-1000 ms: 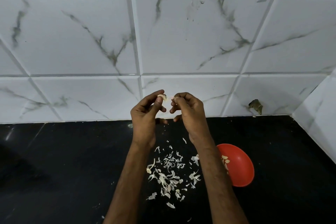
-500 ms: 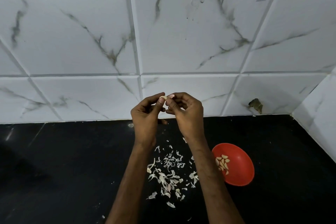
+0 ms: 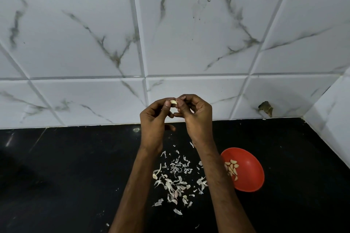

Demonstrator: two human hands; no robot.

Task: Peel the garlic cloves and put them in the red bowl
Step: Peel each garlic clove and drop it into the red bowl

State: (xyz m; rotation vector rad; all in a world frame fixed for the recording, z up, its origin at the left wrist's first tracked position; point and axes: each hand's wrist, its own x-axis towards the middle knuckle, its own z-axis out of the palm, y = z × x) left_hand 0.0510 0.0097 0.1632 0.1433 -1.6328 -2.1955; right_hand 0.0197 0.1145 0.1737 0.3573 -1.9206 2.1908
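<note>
Both hands are raised in front of the tiled wall, above the black counter. My left hand pinches a small pale garlic clove between thumb and fingertips. My right hand meets it from the right, its fingertips pinching at the clove's right end. The red bowl sits on the counter to the lower right, partly behind my right forearm, with several peeled cloves inside.
A scatter of garlic skins lies on the black counter between my forearms. White marble-look tiles form the back wall, and a side wall closes the right corner.
My hands have closed together on the clove; a second ago they were slightly apart. The bowl's peeled cloves show more now that my right forearm has shifted left.
</note>
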